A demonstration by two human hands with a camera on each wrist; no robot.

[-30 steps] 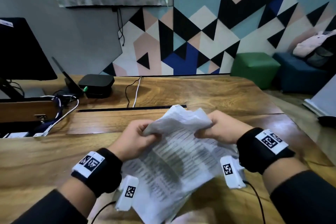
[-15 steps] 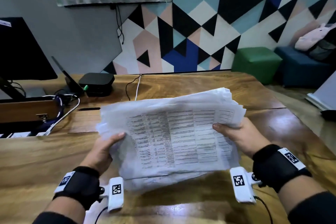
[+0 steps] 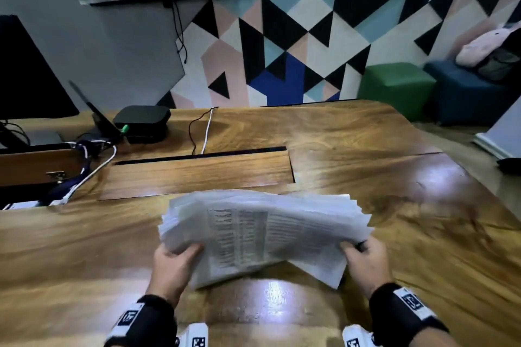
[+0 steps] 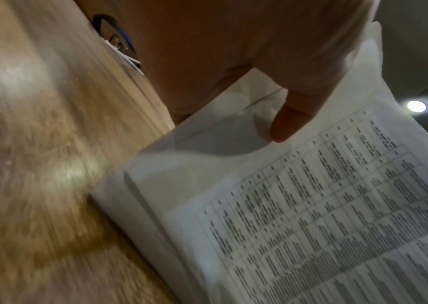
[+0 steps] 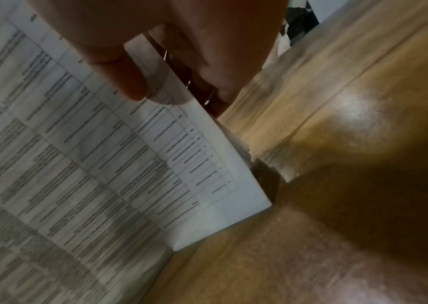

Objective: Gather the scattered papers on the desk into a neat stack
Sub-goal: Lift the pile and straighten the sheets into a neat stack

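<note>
A thick stack of white printed papers hangs just above the wooden desk, its edges fanned and uneven. My left hand grips its left side, thumb on top. My right hand grips its right side the same way. In the left wrist view the thumb presses on the top sheet of the papers. The right wrist view shows my thumb on the papers, with the other fingers under the stack's edge.
A black box with cables sits at the desk's far left, beside a dark monitor. A hatch panel is set into the desk beyond the papers. Green and blue cubes stand on the floor to the right.
The crumpled sheets were spread out into a wide stack held up in both hands. The stack has since tipped flatter and come down toward the desk, closer to me.
</note>
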